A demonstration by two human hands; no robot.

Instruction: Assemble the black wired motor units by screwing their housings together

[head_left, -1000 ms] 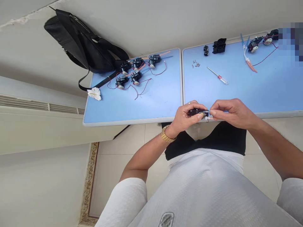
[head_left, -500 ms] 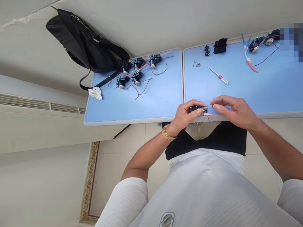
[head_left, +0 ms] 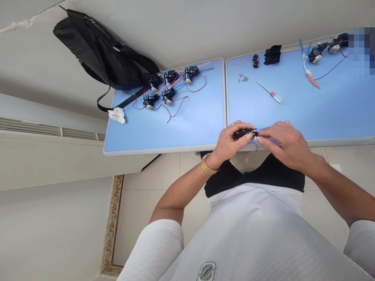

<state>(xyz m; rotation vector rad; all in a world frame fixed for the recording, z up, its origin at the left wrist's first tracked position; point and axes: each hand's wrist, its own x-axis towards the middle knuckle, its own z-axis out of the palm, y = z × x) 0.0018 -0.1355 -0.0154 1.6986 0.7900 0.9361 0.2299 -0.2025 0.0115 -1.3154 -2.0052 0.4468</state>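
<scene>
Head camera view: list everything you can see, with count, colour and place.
blue folding tables: two, light blue, side by side
wired motor units: five on left table, two on right table, black
held motor unit: one, black, above the right table's near edge
moulded housing: one, black, far edge of right table
small cylinders: two, black, beside the housing
tiny screws: a cluster, silver, right table
screwdriver: one, red and clear, right table
tissue: one, white, left table
backpack: one, black, beyond left table
left hand: gripping the unit, gold watch on wrist
right hand: fingers at the unit's wired end
</scene>
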